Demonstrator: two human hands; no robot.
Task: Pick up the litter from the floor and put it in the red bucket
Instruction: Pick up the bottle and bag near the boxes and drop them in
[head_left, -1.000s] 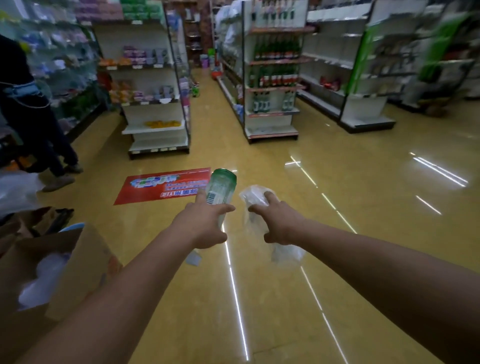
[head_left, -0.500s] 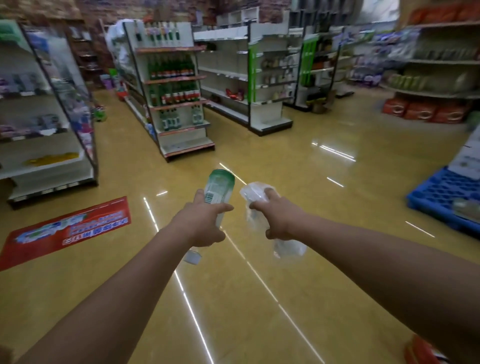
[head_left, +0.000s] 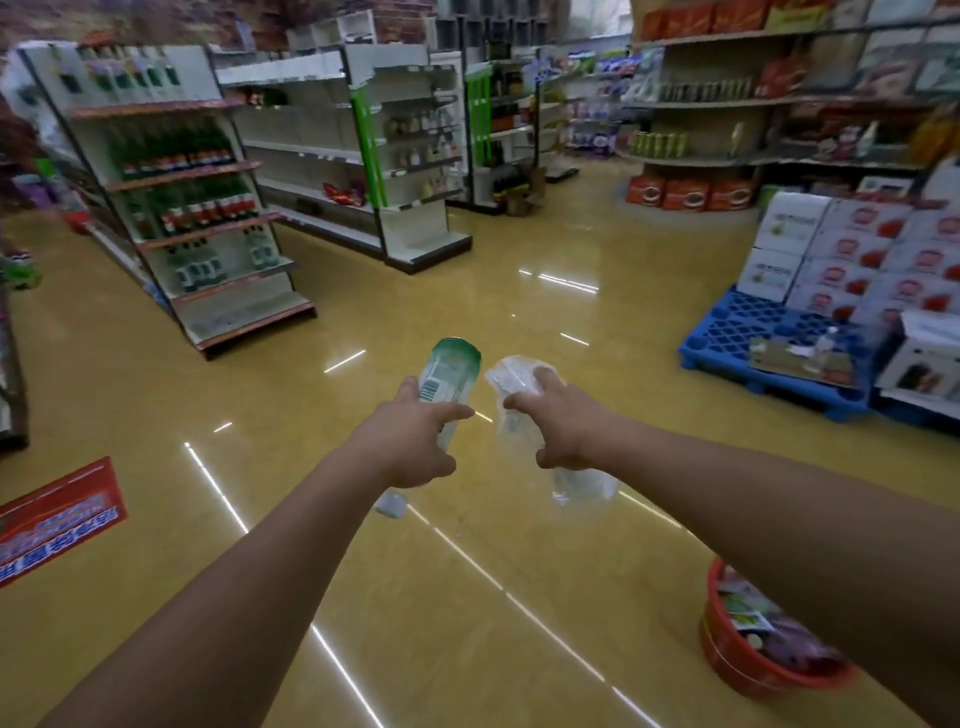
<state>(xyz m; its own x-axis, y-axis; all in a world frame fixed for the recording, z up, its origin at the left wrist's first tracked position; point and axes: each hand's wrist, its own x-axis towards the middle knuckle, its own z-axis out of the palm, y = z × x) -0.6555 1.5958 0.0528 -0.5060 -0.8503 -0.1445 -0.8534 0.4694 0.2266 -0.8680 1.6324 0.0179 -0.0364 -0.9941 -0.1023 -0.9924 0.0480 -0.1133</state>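
My left hand (head_left: 410, 441) grips a clear plastic bottle (head_left: 449, 374) with a green base and a barcode label, held base up with its cap pointing down. Beside it, my right hand (head_left: 558, 421) holds a crumpled clear plastic bag (head_left: 511, 376) that hangs below the fist. Both arms stretch out over the yellow floor. The red bucket (head_left: 737, 660) stands on the floor at the lower right, partly hidden by my right forearm, with wrappers and other litter inside.
Shelving racks with green bottles (head_left: 182, 208) stand at the left, more shelves behind. A blue pallet (head_left: 748, 338) stacked with white boxes sits at the right. A red floor sticker (head_left: 57, 519) lies at the left edge.
My view has swung to the right: the shelves and floor sticker slid left, and the red bucket has come into sight at lower right. Both hands keep hold of their items.
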